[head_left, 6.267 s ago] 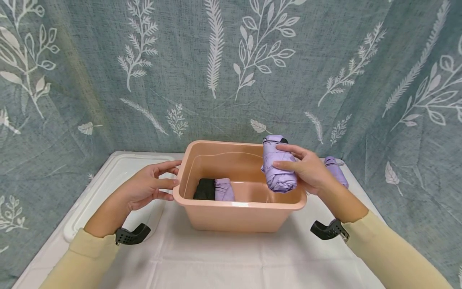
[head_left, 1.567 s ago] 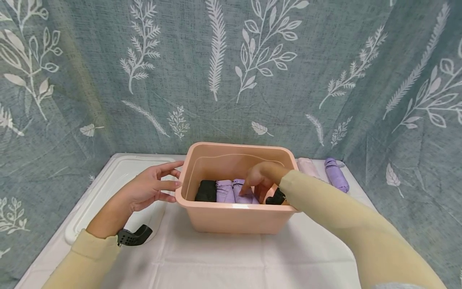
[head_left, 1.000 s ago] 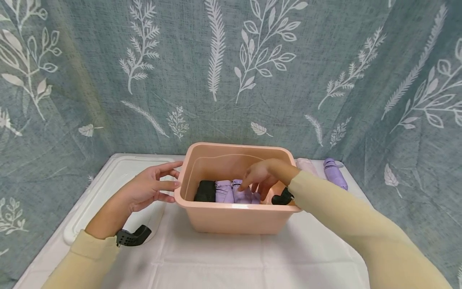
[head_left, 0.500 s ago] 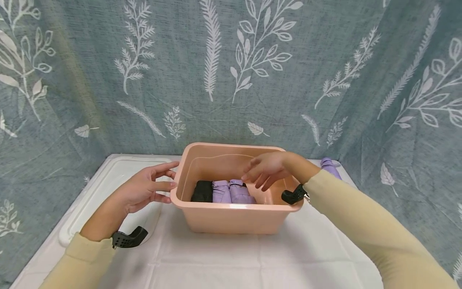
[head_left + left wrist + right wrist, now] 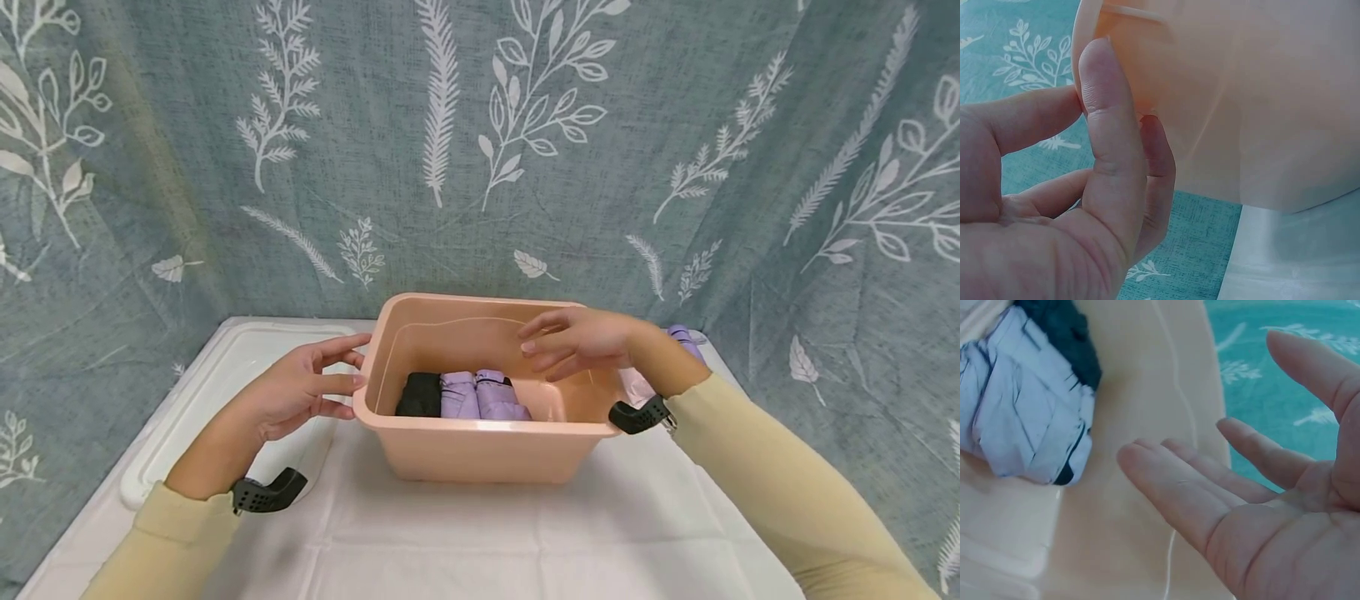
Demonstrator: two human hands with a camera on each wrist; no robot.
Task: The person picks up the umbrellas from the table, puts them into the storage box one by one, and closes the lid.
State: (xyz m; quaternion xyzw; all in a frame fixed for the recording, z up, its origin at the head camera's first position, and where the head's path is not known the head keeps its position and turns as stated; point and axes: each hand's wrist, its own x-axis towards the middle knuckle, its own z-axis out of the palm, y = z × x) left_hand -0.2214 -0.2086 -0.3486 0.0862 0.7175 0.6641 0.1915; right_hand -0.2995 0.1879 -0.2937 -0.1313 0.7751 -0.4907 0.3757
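Note:
A peach plastic bin (image 5: 480,450) stands on the table. My left hand (image 5: 296,400) grips its left rim with thumb and fingers, close up in the left wrist view. Inside, along the front wall, a black folded bundle (image 5: 420,395) lies beside two lilac ones, a left one (image 5: 460,396) and a right one (image 5: 498,397). They are crinkled fabric rolls like compact umbrellas; the right one has a small black tab. My right hand (image 5: 573,342) hovers over the bin's right part, holding nothing, fingers spread. The lilac rolls (image 5: 1035,406) lie beyond its fingertips in the right wrist view.
A white lid (image 5: 247,367) lies on the table left of the bin. Right of the bin, partly behind my right wrist, are a pale pink bundle (image 5: 636,388) and another lilac roll (image 5: 684,340). A patterned green-blue curtain (image 5: 480,167) hangs behind.
The lilac roll that my right hand held above the bin now lies inside, beside the other lilac one. My right hand has let go and moved up and right. The left hand stays at the rim.

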